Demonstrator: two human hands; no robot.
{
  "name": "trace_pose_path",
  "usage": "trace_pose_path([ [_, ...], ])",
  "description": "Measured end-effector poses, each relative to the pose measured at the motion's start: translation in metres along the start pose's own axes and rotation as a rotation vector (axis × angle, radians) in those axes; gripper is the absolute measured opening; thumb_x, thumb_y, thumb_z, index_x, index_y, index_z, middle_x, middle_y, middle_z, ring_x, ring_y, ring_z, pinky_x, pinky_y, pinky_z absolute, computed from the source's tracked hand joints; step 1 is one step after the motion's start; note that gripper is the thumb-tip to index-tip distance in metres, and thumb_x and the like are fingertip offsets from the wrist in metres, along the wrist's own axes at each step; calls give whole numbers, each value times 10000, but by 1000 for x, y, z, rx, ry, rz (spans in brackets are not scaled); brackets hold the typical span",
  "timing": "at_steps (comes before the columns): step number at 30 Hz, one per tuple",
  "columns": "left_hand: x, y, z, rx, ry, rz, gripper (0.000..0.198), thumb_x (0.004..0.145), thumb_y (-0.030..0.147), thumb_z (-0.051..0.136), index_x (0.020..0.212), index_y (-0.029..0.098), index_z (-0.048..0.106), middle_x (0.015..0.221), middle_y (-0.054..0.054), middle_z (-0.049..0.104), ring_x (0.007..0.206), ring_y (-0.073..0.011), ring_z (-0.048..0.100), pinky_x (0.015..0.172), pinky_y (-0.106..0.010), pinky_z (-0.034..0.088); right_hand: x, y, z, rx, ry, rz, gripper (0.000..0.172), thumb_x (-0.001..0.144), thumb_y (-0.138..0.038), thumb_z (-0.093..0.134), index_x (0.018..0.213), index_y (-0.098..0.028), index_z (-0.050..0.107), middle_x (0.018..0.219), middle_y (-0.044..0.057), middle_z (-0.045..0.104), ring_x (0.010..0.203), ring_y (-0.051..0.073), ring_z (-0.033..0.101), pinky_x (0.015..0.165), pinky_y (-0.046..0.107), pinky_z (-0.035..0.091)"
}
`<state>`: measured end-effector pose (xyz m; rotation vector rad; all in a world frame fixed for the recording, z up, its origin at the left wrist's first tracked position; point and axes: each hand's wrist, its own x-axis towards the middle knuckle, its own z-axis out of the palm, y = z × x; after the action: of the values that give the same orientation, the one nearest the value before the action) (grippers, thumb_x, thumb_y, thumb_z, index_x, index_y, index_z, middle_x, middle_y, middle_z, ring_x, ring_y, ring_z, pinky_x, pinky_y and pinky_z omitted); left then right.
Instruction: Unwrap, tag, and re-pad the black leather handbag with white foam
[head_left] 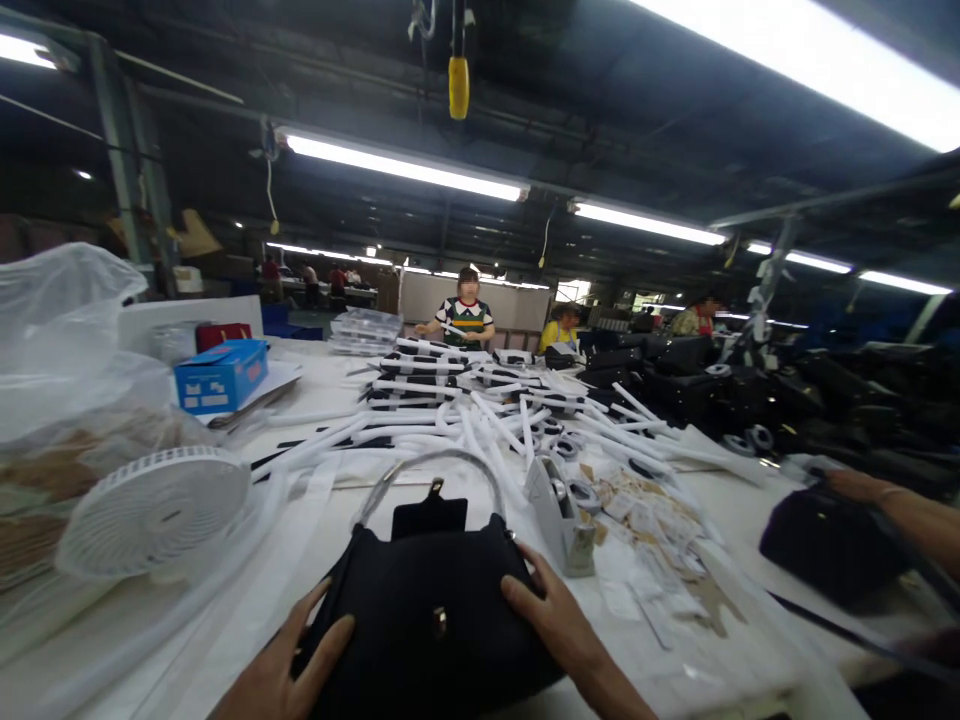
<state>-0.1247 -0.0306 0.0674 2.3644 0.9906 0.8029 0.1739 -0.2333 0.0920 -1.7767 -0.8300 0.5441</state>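
A black handbag [420,610] stands in front of me on the white table. Its flap [429,516] is thrown back, and a small gold clasp shows on the front. The top handle [431,455], covered in pale wrapping, arches up behind the flap. My left hand [300,650] grips the bag's left side, thumb on the front and fingers round the edge. On the opposite side my right hand [551,615] holds the bag's upper right edge between thumb and fingers. The lower part of the bag runs out of view.
A white fan [154,510] and a blue box [221,377] are at left. White wrapped straps [420,425] pile up ahead. A tape dispenser [559,510] sits beside small packets [652,510]. At right, another person's hand [859,487] touches a dark bag [832,545]. Workers sit across the table.
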Motion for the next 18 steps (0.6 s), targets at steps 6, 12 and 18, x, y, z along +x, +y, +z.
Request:
trace_pose_path([
  [6, 13, 55, -24, 323, -59, -43, 398, 895, 364, 431, 1227, 233, 605, 1273, -74, 644, 1109, -256, 639, 970, -428, 491, 0, -21, -12, -313, 81, -41, 722, 827, -533, 538, 1429, -161, 394, 1390, 138, 515, 1222, 293, 530, 1056, 444, 397],
  [12, 17, 90, 8, 404, -214, 318, 474, 872, 382, 546, 1334, 278, 541, 1402, -57, 526, 1304, -296, 479, 1070, -511, 410, -28, -58, 15, -746, -250, -491, 610, 878, -564, 522, 1428, -324, 415, 1511, 26, 397, 1405, 294, 316, 1172, 502, 211],
  [18, 2, 97, 22, 387, -388, 191, 393, 901, 355, 494, 1247, 223, 625, 1293, -101, 609, 1219, -312, 559, 1008, -506, 465, -34, -28, 37, -795, -293, -530, 575, 822, -634, 575, 1290, -301, 588, 1319, 72, 608, 1272, 350, 497, 1128, 590, 221],
])
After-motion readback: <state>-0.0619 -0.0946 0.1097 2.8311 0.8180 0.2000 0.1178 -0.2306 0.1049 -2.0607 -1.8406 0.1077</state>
